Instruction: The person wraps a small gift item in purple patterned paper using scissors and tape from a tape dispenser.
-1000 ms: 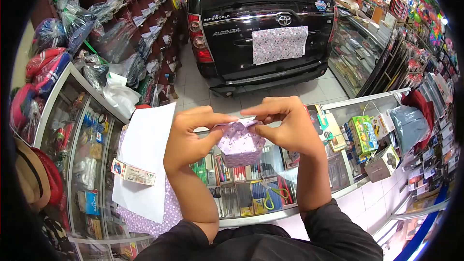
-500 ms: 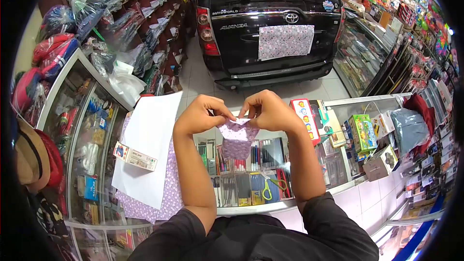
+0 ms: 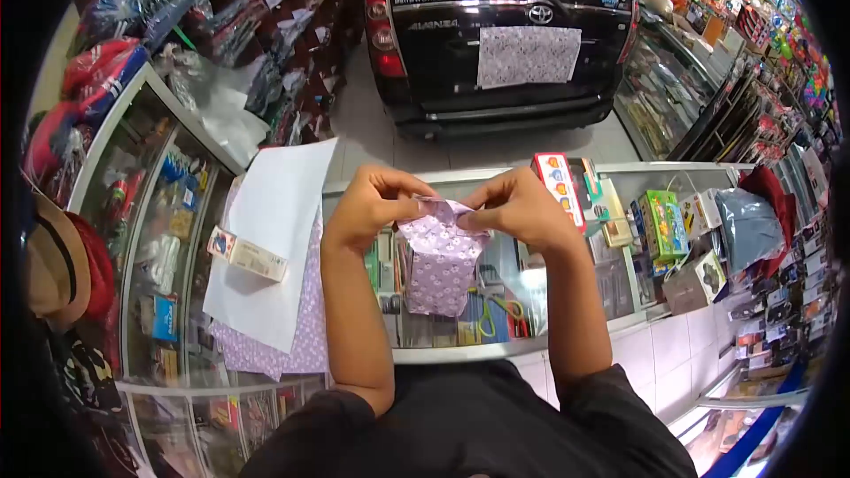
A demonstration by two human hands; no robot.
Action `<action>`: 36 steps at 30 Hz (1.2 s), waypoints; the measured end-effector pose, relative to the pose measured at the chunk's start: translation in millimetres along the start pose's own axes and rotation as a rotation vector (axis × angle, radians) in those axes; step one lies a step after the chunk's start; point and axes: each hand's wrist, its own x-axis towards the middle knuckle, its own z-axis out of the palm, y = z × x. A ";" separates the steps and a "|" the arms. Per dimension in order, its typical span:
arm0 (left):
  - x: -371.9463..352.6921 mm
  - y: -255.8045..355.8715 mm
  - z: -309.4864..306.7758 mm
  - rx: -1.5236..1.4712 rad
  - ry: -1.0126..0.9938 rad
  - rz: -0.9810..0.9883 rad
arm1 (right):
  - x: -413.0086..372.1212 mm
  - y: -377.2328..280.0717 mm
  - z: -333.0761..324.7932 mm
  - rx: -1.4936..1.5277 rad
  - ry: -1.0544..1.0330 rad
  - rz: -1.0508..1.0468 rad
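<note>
A small purple flowered paper bag point(image 3: 440, 274) hangs upright above the glass counter, held by its top edge between both hands. My left hand point(image 3: 370, 208) pinches the upper left of the paper, its fingers closed. On the other side my right hand point(image 3: 518, 208) pinches the upper right edge with thumb and fingers. The paper at the top looks creased and partly folded; whether anything is inside is hidden. Behind and below the bag, scissors point(image 3: 498, 312) with green handles lie on the counter.
To the left, white paper point(image 3: 270, 239) and purple flowered paper point(image 3: 305, 336) lie under a small box point(image 3: 248, 257). A red-edged box point(image 3: 559, 190) and a green box point(image 3: 664, 221) stand right on the glass counter point(image 3: 425, 356). A black car point(image 3: 496, 106) is parked beyond.
The bag has tilted and come nearer, so more of its front shows. My hands still pinch its top, the right one shifted slightly outward. The camera view has shifted a little.
</note>
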 end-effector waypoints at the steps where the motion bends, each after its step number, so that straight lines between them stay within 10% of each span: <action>1: -8.2 -6.1 4.8 0.001 -0.008 -0.003 | -11.7 6.0 2.9 0.014 0.004 -0.009; 14: -122.1 -53.8 65.4 -0.241 0.125 -0.234 | -108.7 88.2 61.3 0.575 0.104 0.147; 27: -144.7 -69.7 59.1 -0.249 0.097 -0.479 | -100.3 112.0 71.5 0.434 -0.026 0.132; 36: -137.8 -73.8 58.5 -0.164 0.015 -0.196 | -99.7 103.6 62.6 0.074 -0.011 0.111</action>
